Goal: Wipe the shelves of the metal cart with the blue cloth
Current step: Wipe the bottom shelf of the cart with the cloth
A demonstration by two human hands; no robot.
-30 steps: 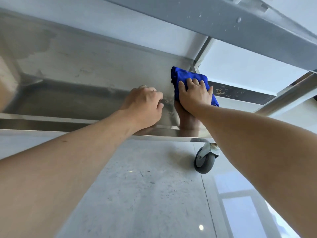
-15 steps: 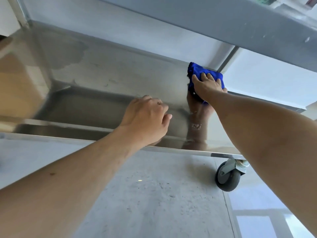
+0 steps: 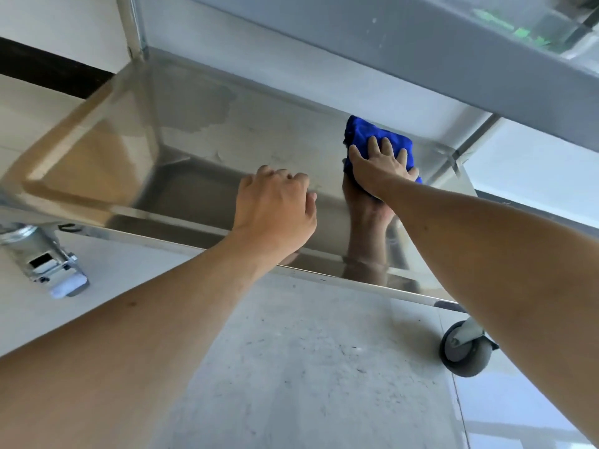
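The bottom shelf [image 3: 207,131] of the metal cart is a shiny steel tray with a raised rim, and it mirrors my arms. A bunched blue cloth [image 3: 363,132] lies on it toward the far right corner. My right hand [image 3: 379,166] presses flat on the cloth with fingers spread, covering its near half. My left hand [image 3: 275,205] rests on the shelf's middle near the front rim, fingers curled under, holding nothing.
The grey shelf above [image 3: 421,50] overhangs the work area closely. A cart post [image 3: 134,27] rises at the far left corner. A caster [image 3: 466,350] sits under the right front corner, a braked caster [image 3: 48,257] at the left. Grey floor [image 3: 308,367] lies below.
My right hand slid the blue cloth away from the front rim toward the back right of the shelf. The view swung left, bringing the shelf's left end and the left caster into sight.
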